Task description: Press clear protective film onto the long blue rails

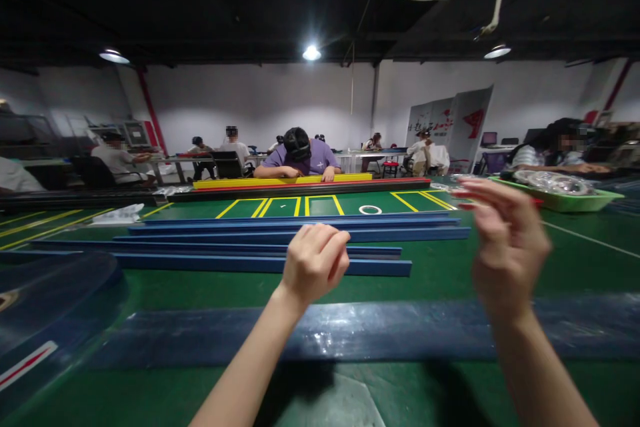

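Left hand (316, 261): centre of frame, fingers curled inward against the palm. Whether anything thin is pinched inside cannot be told. It overlaps the long, straight blue rails (379, 267) in view; contact with them cannot be confirmed.

Right hand (511, 247): right of centre, raised, motion-blurred, fingers bent and pointing toward the left of the frame. Grip state cannot be told from this view.

Blue rails: several, lying roughly parallel across the middle of the frame, in two groups, the farther group set more to the right. Broad, glossy, blue-tinted clear plastic strip (400, 330): runs across the lower part of the frame, both forearms passing in front of it. Large, rounded, blue-tinted plastic roll (65, 300): lower left, bearing a white label with a red stripe (27, 365).

Surface: green tabletop (440, 273) with yellow lines. White ring (370, 210) lies beyond the rails. Light-green tray (583, 201) of clear coiled material: upper right. Co-worker in a purple shirt (324, 159): upper centre, head bowed, behind a long yellow bar (280, 181).
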`<state>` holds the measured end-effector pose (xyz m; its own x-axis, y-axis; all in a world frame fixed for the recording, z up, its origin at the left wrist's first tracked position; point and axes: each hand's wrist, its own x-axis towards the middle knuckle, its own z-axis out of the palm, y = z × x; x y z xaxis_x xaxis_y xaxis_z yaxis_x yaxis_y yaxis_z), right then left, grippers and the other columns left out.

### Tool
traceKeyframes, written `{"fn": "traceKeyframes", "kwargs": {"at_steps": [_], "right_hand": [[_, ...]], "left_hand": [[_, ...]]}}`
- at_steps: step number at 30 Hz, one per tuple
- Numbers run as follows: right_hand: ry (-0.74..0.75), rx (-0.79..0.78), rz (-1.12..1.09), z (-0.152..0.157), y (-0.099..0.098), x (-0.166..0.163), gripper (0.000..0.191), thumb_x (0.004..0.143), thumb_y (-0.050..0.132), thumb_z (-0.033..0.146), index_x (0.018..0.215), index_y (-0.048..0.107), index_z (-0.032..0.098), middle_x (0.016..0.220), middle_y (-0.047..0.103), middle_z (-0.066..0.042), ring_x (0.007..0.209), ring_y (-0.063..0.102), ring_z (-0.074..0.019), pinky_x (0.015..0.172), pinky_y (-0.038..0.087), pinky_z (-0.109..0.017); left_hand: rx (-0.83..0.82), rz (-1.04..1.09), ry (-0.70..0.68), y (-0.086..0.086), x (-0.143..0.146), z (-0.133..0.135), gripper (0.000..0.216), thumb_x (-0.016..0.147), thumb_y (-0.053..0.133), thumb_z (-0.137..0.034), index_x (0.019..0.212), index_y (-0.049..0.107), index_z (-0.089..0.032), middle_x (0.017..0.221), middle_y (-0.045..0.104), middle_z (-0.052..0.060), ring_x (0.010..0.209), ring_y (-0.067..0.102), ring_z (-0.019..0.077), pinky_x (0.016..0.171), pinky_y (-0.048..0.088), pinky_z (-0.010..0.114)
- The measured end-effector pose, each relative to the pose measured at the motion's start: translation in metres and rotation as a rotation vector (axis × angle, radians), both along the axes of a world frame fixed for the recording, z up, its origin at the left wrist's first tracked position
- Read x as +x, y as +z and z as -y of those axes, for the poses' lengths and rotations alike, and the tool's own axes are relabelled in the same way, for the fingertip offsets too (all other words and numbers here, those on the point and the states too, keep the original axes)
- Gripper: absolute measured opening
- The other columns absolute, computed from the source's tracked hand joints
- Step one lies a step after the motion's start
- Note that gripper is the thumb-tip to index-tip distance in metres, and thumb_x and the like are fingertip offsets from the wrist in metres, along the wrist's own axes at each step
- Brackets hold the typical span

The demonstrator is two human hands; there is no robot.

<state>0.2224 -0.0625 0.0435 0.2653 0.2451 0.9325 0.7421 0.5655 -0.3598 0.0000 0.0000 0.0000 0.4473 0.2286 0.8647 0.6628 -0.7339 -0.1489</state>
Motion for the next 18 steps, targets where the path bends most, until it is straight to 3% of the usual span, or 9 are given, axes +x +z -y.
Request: {"fn": "traceKeyframes", "kwargs": {"at_steps": [2, 5, 8, 11, 14, 18], "right_hand": [[0.002, -0.129, -0.036, -0.025, -0.014, 0.009, 0.026, 0.085, 0.040, 0.033, 0.097, 0.058, 0.018, 0.098, 0.061, -0.007, 0.090, 0.057, -0.0178, 0.080, 0.046, -0.036], [-0.062, -0.465, -0.087, -0.070, -0.061, 0.030, 0.026, 0.079, 0.040, 0.032, 0.090, 0.059, 0.018, 0.094, 0.062, -0.009, 0.087, 0.057, -0.0192, 0.083, 0.044, -0.035], [-0.208, -0.710, -0.136, -0.099, -0.119, 0.048, 0.034, 0.079, 0.034, 0.033, 0.097, 0.058, 0.016, 0.100, 0.061, -0.012, 0.097, 0.055, -0.0219, 0.088, 0.040, -0.036], [-0.273, -0.877, -0.065, -0.103, -0.155, 0.055, 0.046, 0.081, 0.034, 0.037, 0.116, 0.049, 0.011, 0.115, 0.056, -0.015, 0.111, 0.049, -0.0237, 0.094, 0.037, -0.035], [-0.317, -0.990, -0.044, -0.095, -0.159, 0.054, 0.050, 0.084, 0.031, 0.037, 0.122, 0.047, 0.009, 0.116, 0.057, -0.016, 0.110, 0.051, -0.0243, 0.091, 0.039, -0.034], [-0.379, -1.149, -0.013, -0.086, -0.145, 0.044, 0.045, 0.084, 0.031, 0.034, 0.113, 0.057, 0.011, 0.099, 0.065, -0.016, 0.095, 0.060, -0.0247, 0.082, 0.043, -0.032]], "left_hand": [[-0.129, -0.060, 0.048, -0.011, 0.010, -0.013, 0.020, 0.087, 0.042, -0.021, 0.092, 0.062, -0.018, 0.092, 0.062, 0.005, 0.086, 0.057, 0.0173, 0.075, 0.046, 0.033], [-0.362, -0.136, 0.116, -0.046, 0.022, -0.036, 0.025, 0.086, 0.042, -0.019, 0.103, 0.060, -0.019, 0.107, 0.061, 0.006, 0.099, 0.055, 0.0189, 0.085, 0.044, 0.036], [-0.481, -0.179, 0.119, -0.087, 0.025, -0.050, 0.032, 0.087, 0.040, -0.021, 0.116, 0.054, -0.022, 0.122, 0.056, 0.006, 0.115, 0.047, 0.0193, 0.096, 0.037, 0.039], [-0.531, -0.222, 0.117, -0.113, 0.022, -0.050, 0.041, 0.085, 0.043, -0.022, 0.126, 0.045, -0.023, 0.132, 0.047, 0.007, 0.125, 0.038, 0.0209, 0.103, 0.031, 0.043], [-0.563, -0.216, 0.124, -0.119, 0.020, -0.045, 0.044, 0.085, 0.042, -0.021, 0.129, 0.042, -0.023, 0.137, 0.041, 0.005, 0.129, 0.031, 0.0195, 0.106, 0.027, 0.042], [-0.585, -0.215, 0.124, -0.116, 0.020, -0.042, 0.045, 0.084, 0.043, -0.019, 0.129, 0.042, -0.022, 0.139, 0.038, 0.005, 0.131, 0.029, 0.0200, 0.107, 0.026, 0.042]]}}
